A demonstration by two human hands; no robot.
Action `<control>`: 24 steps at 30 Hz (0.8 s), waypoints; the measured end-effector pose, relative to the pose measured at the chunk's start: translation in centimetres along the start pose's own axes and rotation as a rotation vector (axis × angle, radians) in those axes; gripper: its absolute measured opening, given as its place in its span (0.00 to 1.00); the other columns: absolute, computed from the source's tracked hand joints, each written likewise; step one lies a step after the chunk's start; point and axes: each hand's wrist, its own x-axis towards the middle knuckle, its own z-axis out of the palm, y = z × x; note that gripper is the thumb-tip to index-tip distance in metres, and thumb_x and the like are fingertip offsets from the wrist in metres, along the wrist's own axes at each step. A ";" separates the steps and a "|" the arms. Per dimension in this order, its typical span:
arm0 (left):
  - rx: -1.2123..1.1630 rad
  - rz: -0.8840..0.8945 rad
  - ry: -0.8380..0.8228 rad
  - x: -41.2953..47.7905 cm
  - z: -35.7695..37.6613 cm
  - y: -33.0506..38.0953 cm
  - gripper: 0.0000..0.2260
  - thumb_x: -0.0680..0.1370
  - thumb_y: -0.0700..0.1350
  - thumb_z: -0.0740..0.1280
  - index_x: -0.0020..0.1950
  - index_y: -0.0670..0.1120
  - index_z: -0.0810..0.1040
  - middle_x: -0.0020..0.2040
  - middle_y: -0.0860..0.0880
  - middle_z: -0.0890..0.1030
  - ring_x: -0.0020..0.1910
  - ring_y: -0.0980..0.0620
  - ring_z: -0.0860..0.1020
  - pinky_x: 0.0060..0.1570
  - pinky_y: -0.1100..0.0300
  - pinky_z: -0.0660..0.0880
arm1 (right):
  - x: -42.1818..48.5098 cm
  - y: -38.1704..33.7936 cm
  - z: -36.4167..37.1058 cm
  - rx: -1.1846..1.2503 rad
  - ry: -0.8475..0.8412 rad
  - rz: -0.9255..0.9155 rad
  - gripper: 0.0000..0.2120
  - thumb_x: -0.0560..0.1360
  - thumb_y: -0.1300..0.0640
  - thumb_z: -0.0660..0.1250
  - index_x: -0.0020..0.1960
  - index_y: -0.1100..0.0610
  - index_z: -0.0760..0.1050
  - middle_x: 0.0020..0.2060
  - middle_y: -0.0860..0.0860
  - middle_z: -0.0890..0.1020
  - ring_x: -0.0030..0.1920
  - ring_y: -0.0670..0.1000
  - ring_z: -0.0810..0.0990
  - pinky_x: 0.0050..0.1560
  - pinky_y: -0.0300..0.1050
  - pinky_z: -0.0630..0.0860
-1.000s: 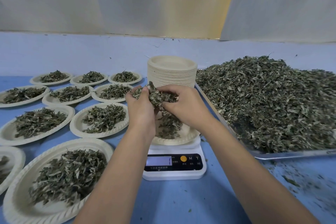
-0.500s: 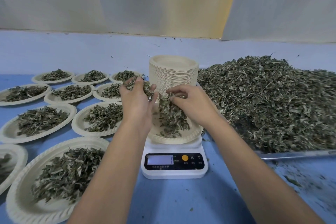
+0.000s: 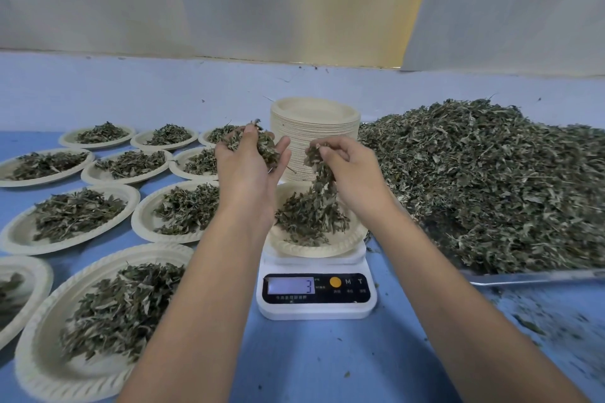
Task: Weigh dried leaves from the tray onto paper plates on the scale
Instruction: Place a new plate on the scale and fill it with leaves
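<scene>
A white digital scale point(image 3: 317, 296) stands at the centre with a paper plate point(image 3: 352, 240) on it holding a small heap of dried leaves point(image 3: 307, 216). Its display reads 3. My left hand point(image 3: 247, 173) is cupped, palm up, above the plate's left side and holds a handful of dried leaves. My right hand point(image 3: 352, 170) pinches a bunch of leaves over the plate, and leaves trail down from its fingers to the heap. To the right lies a metal tray point(image 3: 530, 276) piled high with dried leaves point(image 3: 491, 180).
A tall stack of paper plates point(image 3: 314, 127) stands just behind the scale. Several filled plates point(image 3: 75, 213) cover the blue table to the left, the nearest one point(image 3: 104, 314) by my left forearm. Leaf crumbs litter the table at the right front.
My hands have drawn apart: the left rose with its handful, the right shifted right and lets leaves fall onto the plate. The heap on the plate has grown.
</scene>
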 end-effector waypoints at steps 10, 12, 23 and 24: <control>0.031 -0.020 0.009 0.3 -0.4 -0.6 0.21 0.82 0.43 0.60 0.74 0.47 0.59 0.65 0.42 0.73 0.41 0.50 0.83 0.45 0.57 0.81 | -0.1 -1.0 0.3 0.250 0.054 0.078 0.08 0.80 0.62 0.60 0.54 0.57 0.77 0.46 0.52 0.82 0.50 0.50 0.79 0.57 0.51 0.75; 0.043 -0.028 0.012 0.3 -0.5 -0.7 0.21 0.82 0.44 0.60 0.74 0.47 0.59 0.65 0.42 0.73 0.40 0.51 0.83 0.45 0.57 0.81 | -0.1 -1.3 0.4 0.382 0.024 0.096 0.08 0.80 0.63 0.59 0.54 0.60 0.76 0.49 0.55 0.82 0.51 0.51 0.80 0.55 0.49 0.77; 0.039 -0.041 0.031 0.5 -0.7 -0.9 0.23 0.82 0.44 0.60 0.75 0.48 0.57 0.66 0.41 0.73 0.43 0.49 0.83 0.46 0.57 0.81 | -0.4 -0.8 0.6 0.345 -0.057 0.096 0.10 0.80 0.65 0.59 0.57 0.65 0.76 0.52 0.58 0.82 0.51 0.49 0.82 0.55 0.38 0.76; 0.035 -0.042 0.031 0.5 -0.7 -0.9 0.23 0.82 0.44 0.60 0.75 0.48 0.57 0.66 0.40 0.73 0.43 0.49 0.83 0.46 0.56 0.81 | -0.4 -0.7 0.5 0.309 -0.070 0.101 0.09 0.79 0.64 0.60 0.57 0.62 0.77 0.53 0.56 0.83 0.53 0.48 0.81 0.57 0.38 0.74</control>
